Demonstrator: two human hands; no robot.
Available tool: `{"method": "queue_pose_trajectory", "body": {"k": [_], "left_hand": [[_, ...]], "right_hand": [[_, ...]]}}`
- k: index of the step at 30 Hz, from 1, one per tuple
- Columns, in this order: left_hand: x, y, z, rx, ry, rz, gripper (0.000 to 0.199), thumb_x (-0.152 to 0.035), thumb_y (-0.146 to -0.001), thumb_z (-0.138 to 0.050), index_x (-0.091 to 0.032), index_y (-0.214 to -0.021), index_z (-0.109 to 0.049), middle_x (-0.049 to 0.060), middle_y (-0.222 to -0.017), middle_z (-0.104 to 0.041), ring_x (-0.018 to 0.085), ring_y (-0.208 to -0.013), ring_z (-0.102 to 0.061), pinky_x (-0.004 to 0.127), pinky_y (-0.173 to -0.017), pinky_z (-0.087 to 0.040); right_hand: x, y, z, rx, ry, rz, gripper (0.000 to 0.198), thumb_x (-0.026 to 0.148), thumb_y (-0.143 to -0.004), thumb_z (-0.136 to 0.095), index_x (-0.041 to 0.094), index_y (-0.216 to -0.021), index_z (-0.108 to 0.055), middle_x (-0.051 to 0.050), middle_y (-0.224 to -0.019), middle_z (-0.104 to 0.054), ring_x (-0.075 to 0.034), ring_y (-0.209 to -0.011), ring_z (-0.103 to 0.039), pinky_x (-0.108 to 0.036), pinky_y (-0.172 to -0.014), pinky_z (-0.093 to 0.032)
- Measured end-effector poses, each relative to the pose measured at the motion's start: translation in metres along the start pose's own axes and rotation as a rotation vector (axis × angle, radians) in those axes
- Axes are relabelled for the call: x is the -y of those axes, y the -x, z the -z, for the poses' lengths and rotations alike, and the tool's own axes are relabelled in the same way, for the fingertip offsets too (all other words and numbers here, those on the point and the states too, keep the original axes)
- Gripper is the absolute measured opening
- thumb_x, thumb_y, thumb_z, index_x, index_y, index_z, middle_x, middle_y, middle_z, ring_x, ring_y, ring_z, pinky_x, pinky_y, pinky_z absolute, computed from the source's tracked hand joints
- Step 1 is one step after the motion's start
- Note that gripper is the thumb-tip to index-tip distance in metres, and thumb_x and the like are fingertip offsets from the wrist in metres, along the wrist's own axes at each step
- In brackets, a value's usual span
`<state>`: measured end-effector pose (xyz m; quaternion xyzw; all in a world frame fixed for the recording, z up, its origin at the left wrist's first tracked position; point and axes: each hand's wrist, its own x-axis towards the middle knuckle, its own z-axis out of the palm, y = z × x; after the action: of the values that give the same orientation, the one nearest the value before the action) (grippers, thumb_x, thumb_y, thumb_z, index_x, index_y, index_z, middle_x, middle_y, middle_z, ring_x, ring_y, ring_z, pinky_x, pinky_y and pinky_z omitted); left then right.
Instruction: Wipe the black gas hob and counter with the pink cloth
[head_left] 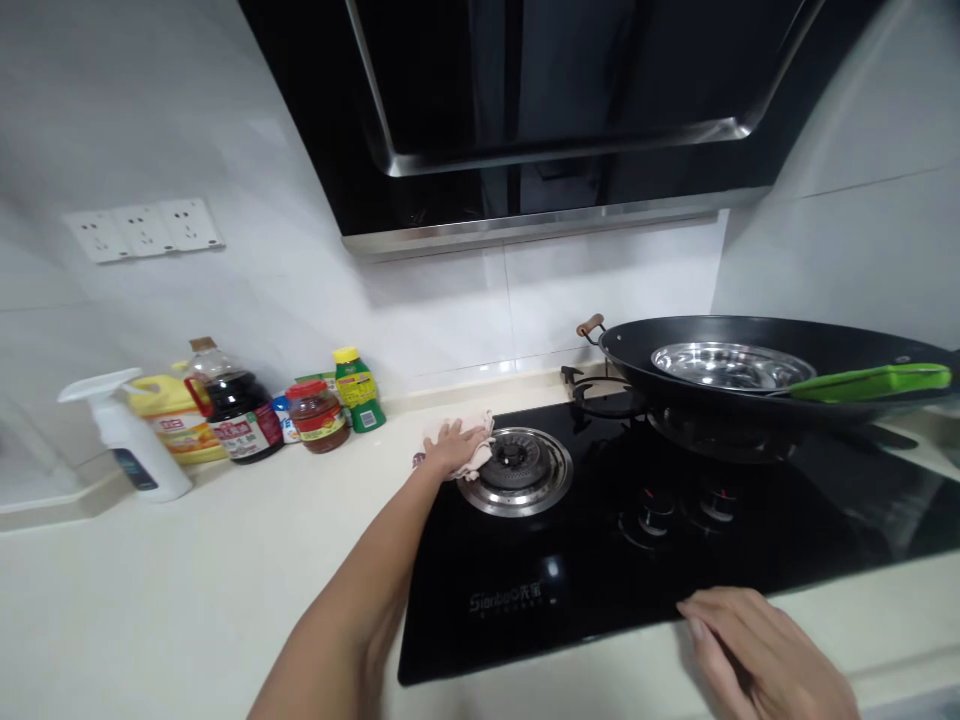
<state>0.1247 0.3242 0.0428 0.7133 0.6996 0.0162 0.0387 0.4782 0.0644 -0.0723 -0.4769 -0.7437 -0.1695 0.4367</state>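
My left hand (450, 447) reaches forward and presses on a pale pink cloth (480, 424) at the back left of the black gas cooktop (600, 570). The cloth lies bunched under the fingers, against the left side of the steel-ringed burner (525, 463). Its far part overlaps the cream countertop. My right hand (765, 650) rests at the cooktop's front edge, fingers together and curled, with nothing visible in it. Two control knobs (656, 510) stand between that hand and the back of the cooktop.
A large black wok (622, 350) with a steel dish (735, 362) and a green-handled utensil (877, 382) sits on the right. Along the left wall stand a spray bottle (142, 450), a dark sauce bottle (240, 410), a red-lidded jar (319, 420) and a green bottle (360, 395). A range hood (555, 100) overhangs.
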Motion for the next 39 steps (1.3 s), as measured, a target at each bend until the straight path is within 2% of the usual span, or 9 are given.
{"method": "queue_pose_trajectory", "body": {"k": [4, 13, 17, 21, 25, 29, 32, 34, 39], "left_hand": [[0.003, 0.03, -0.005, 0.004, 0.037, 0.005, 0.062, -0.067, -0.1, -0.013, -0.049, -0.156, -0.032, -0.001, -0.172, -0.015, 0.035, -0.158, -0.009, 0.071, -0.118, -0.016], [0.01, 0.158, -0.019, 0.019, 0.02, -0.133, 0.066, -0.068, -0.1, -0.019, -0.042, -0.16, -0.029, 0.004, -0.173, -0.01, 0.037, -0.158, -0.006, 0.069, -0.119, -0.014], [-0.01, 0.21, -0.022, 0.039, -0.001, -0.305, 0.067, -0.072, -0.099, -0.02, -0.044, -0.158, -0.032, 0.004, -0.173, -0.011, 0.036, -0.158, -0.006, 0.067, -0.121, -0.009], [-0.056, 0.228, -0.022, 0.089, 0.058, -0.439, 0.071, -0.076, -0.097, -0.018, -0.043, -0.158, -0.031, 0.004, -0.173, -0.008, 0.036, -0.158, -0.001, 0.068, -0.121, -0.004], [-0.121, 0.227, -0.023, 0.157, 0.131, -0.565, 0.076, -0.079, -0.094, -0.027, -0.04, -0.16, -0.03, 0.005, -0.173, -0.005, 0.038, -0.158, 0.004, 0.067, -0.122, 0.002], [-0.165, 0.24, -0.031, 0.136, 0.186, -0.638, 0.079, -0.076, -0.094, -0.033, -0.033, -0.16, -0.032, 0.009, -0.173, -0.003, 0.043, -0.156, 0.005, 0.069, -0.12, 0.005], [-0.17, 0.26, -0.042, 0.072, 0.223, -0.683, 0.074, -0.07, -0.097, -0.031, -0.029, -0.159, -0.036, 0.012, -0.173, -0.007, 0.046, -0.156, 0.0, 0.071, -0.119, 0.001], [-0.166, 0.272, -0.049, 0.023, 0.232, -0.753, 0.07, -0.066, -0.099, -0.031, -0.029, -0.158, -0.037, 0.012, -0.172, -0.013, 0.046, -0.156, -0.006, 0.072, -0.119, -0.004], [-0.15, 0.287, -0.06, -0.159, 0.15, -0.852, 0.066, -0.04, -0.098, -0.048, -0.026, -0.16, -0.032, 0.014, -0.165, -0.034, 0.04, -0.15, -0.029, 0.068, -0.12, -0.02]], "right_hand": [[0.002, -0.002, -0.001, -0.01, -0.013, 0.004, 0.013, 0.032, -0.095, -0.059, 0.025, -0.102, -0.068, -0.005, -0.099, -0.072, -0.022, -0.09, -0.068, -0.037, -0.079, -0.054], [0.025, -0.01, 0.002, -0.147, -0.002, -0.141, 0.021, 0.038, -0.099, -0.055, 0.024, -0.098, -0.071, -0.007, -0.107, -0.071, -0.024, -0.099, -0.065, -0.041, -0.088, -0.048], [0.036, 0.014, -0.01, -0.271, 0.048, -0.183, 0.022, 0.034, -0.1, -0.052, 0.025, -0.091, -0.07, -0.005, -0.098, -0.073, -0.023, -0.093, -0.066, -0.041, -0.086, -0.045], [0.042, 0.047, -0.024, -0.254, 0.081, -0.117, 0.026, 0.029, -0.099, -0.046, 0.025, -0.116, -0.066, -0.006, -0.111, -0.073, -0.027, -0.108, -0.064, -0.051, -0.104, -0.036], [0.037, 0.065, -0.019, -0.152, 0.041, -0.07, 0.032, 0.03, -0.099, -0.047, 0.026, -0.128, -0.06, -0.008, -0.127, -0.069, -0.029, -0.121, -0.059, -0.055, -0.111, -0.033], [0.021, 0.071, 0.007, -0.083, -0.163, -0.159, 0.031, 0.035, -0.101, -0.048, 0.026, -0.129, -0.059, -0.009, -0.13, -0.065, -0.027, -0.123, -0.06, -0.051, -0.106, -0.044], [0.012, 0.062, 0.024, -0.109, -0.217, -0.216, 0.032, 0.038, -0.101, -0.049, 0.027, -0.128, -0.062, -0.01, -0.129, -0.064, -0.027, -0.121, -0.061, -0.048, -0.101, -0.051], [0.018, 0.045, 0.029, -0.072, -0.252, -0.23, 0.035, 0.042, -0.102, -0.047, 0.027, -0.128, -0.064, -0.011, -0.138, -0.059, -0.028, -0.13, -0.056, -0.05, -0.108, -0.047], [0.066, -0.016, 0.022, 0.419, -0.355, -0.254, 0.057, 0.056, -0.103, -0.033, 0.026, -0.146, -0.055, -0.009, -0.161, -0.04, -0.028, -0.152, -0.031, -0.055, -0.126, -0.022]]}}
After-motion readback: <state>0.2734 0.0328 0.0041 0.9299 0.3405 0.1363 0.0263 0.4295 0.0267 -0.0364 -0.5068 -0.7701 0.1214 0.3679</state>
